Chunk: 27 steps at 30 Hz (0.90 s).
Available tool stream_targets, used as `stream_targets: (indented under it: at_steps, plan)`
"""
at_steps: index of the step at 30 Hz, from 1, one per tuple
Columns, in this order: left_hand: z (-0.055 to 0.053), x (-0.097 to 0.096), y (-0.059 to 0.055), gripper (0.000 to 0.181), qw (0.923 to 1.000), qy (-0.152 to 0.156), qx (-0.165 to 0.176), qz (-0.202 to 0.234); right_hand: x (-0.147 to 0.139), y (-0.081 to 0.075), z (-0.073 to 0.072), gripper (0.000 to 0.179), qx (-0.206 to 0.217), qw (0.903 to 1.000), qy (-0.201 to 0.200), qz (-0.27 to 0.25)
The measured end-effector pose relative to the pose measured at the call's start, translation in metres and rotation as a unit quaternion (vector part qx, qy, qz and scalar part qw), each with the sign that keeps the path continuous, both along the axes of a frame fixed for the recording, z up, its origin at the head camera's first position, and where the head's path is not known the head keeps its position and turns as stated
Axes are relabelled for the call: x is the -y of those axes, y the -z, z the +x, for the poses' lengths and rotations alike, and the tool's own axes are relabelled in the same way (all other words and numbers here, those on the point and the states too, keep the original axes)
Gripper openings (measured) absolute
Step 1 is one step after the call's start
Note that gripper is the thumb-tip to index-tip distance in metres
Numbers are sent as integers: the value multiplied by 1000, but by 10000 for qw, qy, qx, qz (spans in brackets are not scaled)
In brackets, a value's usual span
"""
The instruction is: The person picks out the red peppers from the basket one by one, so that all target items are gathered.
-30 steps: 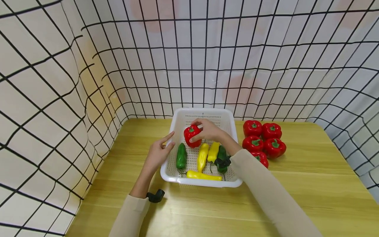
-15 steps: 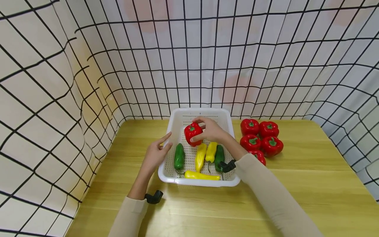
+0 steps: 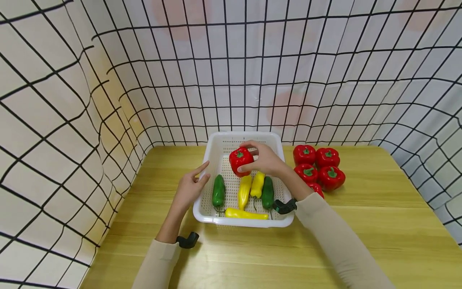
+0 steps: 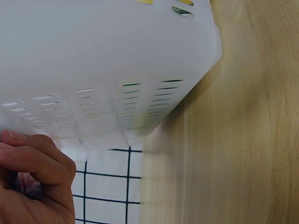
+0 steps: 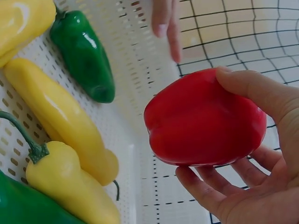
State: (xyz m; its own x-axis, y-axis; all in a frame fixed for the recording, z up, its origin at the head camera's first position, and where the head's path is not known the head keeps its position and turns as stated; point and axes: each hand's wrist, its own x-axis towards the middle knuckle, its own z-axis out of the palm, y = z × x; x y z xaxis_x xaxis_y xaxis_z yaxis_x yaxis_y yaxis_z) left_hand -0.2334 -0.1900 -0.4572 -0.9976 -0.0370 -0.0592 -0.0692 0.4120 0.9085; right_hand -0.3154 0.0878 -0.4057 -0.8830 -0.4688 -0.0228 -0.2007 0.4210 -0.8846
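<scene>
A red bell pepper is held up above the white basket by my right hand. In the right wrist view the thumb lies on one side of the pepper and the fingers on the other. My left hand grips the basket's left rim, with thumb and index finger reaching over it. Curled fingers of that left hand show against the outer wall in the left wrist view. Inside the basket lie a green pepper, another green pepper and three yellow peppers.
Several more red bell peppers are clustered on the wooden table, right of the basket. One is partly hidden behind the right sleeve. Black wire grid panels stand along the back and sides.
My right hand has shifted slightly right and up with the red bell pepper. My left hand stays at the basket's rim. The head view has turned a little.
</scene>
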Motion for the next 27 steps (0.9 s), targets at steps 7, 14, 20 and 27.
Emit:
stream_targets:
  at_steps: [7, 14, 20, 27]
  plan:
    - [-1, 0, 3, 47, 10000, 61, -36, 39, -18, -5, 4, 78, -7, 9996, 37, -288]
    - [0, 1, 2, 47, 10000, 61, -40, -49, -33, -11, 15, 78, -89, 9995, 176, -232]
    - [1, 2, 1, 47, 10000, 62, -59, -10, -45, -16, 24, 83, -173, 9989, 432, -100]
    - [2, 0, 1, 47, 9999, 105, -38, 10, -62, -15, 36, 86, -94, 9977, 648, -173]
